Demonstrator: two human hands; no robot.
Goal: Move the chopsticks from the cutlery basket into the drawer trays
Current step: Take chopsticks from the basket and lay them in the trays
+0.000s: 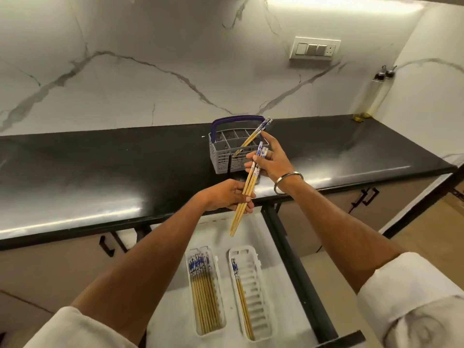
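Note:
A grey cutlery basket (223,156) with a purple handle stands on the black counter; a couple of bamboo chopsticks (253,136) with blue-and-white tops lean out of it. Both hands hold one bundle of chopsticks (244,197) over the counter edge: my left hand (231,197) grips its lower part, my right hand (268,162) its patterned tops, index finger stretched toward the basket. Below, in the open drawer, the left white tray (216,270) holds several chopsticks and the right white tray (258,272) holds a few along its left side.
The black counter (100,172) runs left to right against a marble wall. The open drawer (283,247) has a dark right rail. Two oil bottles (374,96) stand in the far right corner. Cabinet handles sit under the counter on both sides.

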